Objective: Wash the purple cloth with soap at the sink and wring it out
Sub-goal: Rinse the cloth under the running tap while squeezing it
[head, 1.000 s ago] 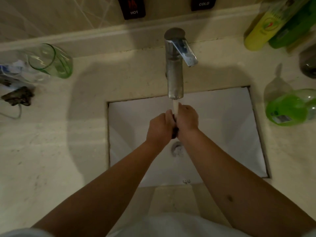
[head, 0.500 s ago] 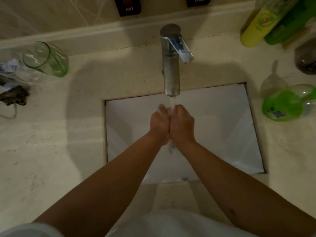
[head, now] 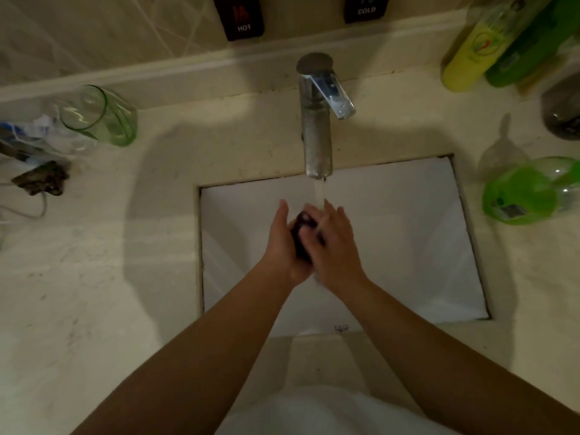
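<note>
The purple cloth (head: pixel 302 237) is a small dark wad pressed between my two palms over the white sink (head: pixel 408 246). My left hand (head: pixel 282 246) cups it from the left with the fingers stretched up. My right hand (head: pixel 337 249) lies against it from the right, fingers loosely spread. Water runs from the chrome tap (head: pixel 315 127) onto the cloth and my fingertips. Most of the cloth is hidden by the hands.
A green soap dispenser (head: pixel 527 196) lies on the counter right of the sink, with yellow and green bottles (head: pixel 470 51) behind it. A green glass (head: pixel 100 116), plastic wrap and a dark clip (head: pixel 40 178) sit at the left. HOT and COLD tags hang on the wall.
My hands were clenched tight together around the cloth under the stream. Now the fingers have loosened and spread, and the dark cloth shows between the palms.
</note>
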